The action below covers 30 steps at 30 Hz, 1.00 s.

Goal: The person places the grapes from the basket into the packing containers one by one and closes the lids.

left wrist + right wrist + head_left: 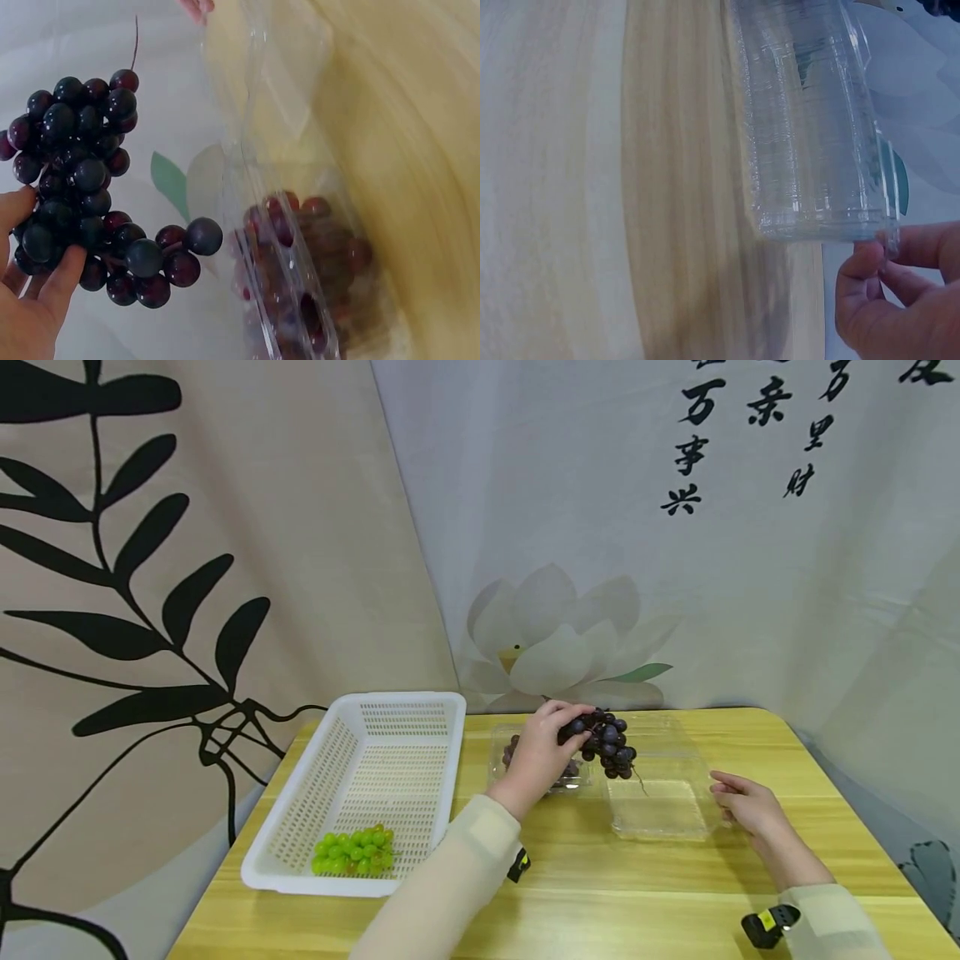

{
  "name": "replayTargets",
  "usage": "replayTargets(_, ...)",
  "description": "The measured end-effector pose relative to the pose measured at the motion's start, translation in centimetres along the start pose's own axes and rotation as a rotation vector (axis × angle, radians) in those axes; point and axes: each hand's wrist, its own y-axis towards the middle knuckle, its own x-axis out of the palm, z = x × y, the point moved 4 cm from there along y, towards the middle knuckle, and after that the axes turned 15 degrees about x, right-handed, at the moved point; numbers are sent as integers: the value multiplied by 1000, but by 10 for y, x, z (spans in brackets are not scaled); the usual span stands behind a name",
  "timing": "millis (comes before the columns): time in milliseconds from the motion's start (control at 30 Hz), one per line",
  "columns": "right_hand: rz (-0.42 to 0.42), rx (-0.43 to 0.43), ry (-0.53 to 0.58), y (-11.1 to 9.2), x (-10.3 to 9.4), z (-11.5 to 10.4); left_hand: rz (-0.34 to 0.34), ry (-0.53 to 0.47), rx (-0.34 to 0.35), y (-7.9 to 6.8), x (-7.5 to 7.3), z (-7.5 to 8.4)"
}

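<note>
A bunch of dark purple grapes (609, 743) hangs from my left hand (536, 756), raised above the table. In the left wrist view, the thumb and fingers (64, 281) pinch the bunch at its side, and a thin stem sticks out at its far end. My right hand (753, 810) pinches the rim of a clear plastic container (810, 172) at its right side. Nothing shows inside that container. Behind the left hand is another clear container (289, 262) holding reddish grapes (281, 217), partly hidden by that hand in the head view.
On the left of the wooden table (600, 902) stands a white perforated plastic basket (457, 735). A bunch of green grapes (352, 852) lies in its near end. A cloth curtain (337, 568) with printed leaves and characters hangs behind the table.
</note>
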Motion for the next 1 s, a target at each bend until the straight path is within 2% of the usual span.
replayTargets(300,-5,9,-11,0,-1,0,11,-15,-36,7,17,6)
replayTargets(800,13,0,4,2,1,1,85,-195,-144,11,50,20)
replayTargets(1000,13,5,2,2,0,2,125,-264,-219,9,63,24)
